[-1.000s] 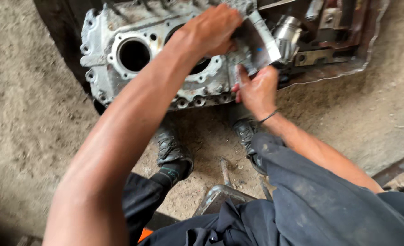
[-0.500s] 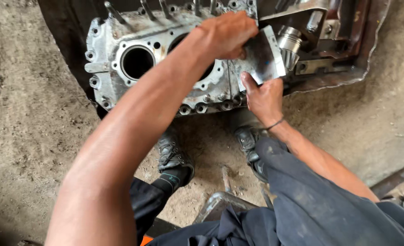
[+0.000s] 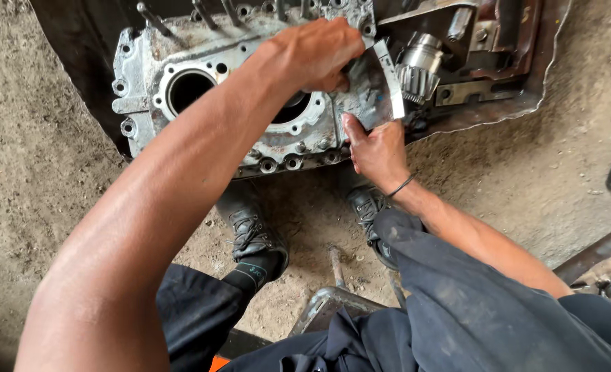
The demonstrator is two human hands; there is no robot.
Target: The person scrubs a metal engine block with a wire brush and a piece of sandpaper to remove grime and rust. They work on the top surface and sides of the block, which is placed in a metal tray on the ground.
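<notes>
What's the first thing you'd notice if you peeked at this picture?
Probably the big grey metal engine casing lying on the dirt floor at the top, with its round holes and studs. Both hands meet at its right end: the left hand presses from above and the right hand from below on a shiny sheet of metal. Just right of that sits a toothed gear.

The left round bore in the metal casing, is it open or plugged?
Open. The left bore in the casing shows a dark, empty hole; nothing sits in it. The left hand covers the neighbouring bore.
</notes>
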